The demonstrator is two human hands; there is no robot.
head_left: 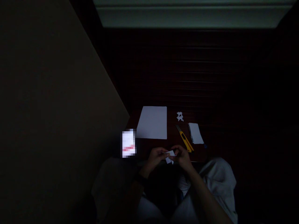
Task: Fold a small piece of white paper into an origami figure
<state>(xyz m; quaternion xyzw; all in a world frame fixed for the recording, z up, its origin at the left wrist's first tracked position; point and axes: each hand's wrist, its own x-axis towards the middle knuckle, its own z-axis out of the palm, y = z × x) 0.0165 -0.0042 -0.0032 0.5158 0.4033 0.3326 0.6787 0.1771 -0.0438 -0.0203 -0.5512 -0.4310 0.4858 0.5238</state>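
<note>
Between my two hands, at the near edge of a small dark table [154,143], is a small folded piece of white paper [171,153]. My left hand [157,155] pinches its left side with thumb and fingers. On the other side my right hand [182,157] grips the paper's right part. Flaps of the paper point down below the thumbs. Just beyond my right hand lies a yellow box cutter [185,140], its blade end pointing away from me. The dim light hides the finer folds.
A large white sheet [153,123] lies at the table's back left. Small folded white paper pieces [179,116] sit at the back, and a stack of white paper [196,133] at the right. A bright pixelated screen [128,143] glows at the left edge, beside a wall [58,93].
</note>
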